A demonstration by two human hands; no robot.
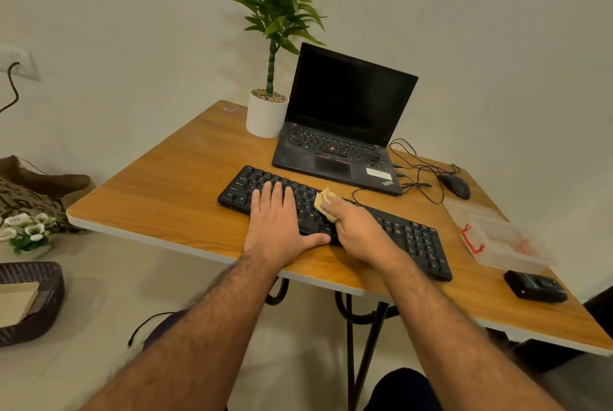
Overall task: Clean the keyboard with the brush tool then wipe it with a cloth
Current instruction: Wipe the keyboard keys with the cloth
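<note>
The keyboard (335, 220) lay on the worktop (172, 198) before the laptop (341, 132). The left hand (278, 225) pressed flat on its left end — steadying it, probably — while the right hand (358, 231) pinched the cloth (323, 203) against the middle keys.

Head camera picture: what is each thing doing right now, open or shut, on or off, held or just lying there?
Black laptop: lid open, screen dark.
Black flat keyboard: lying on the wooden table, being wiped.
Yellow cloth: bunched, pressed on the keys.
Right hand: grips the cloth.
Left hand: flat, fingers straight, resting on the keyboard.
Black mouse: untouched, lying beside the laptop.
Clear plastic box: lid off.
</note>
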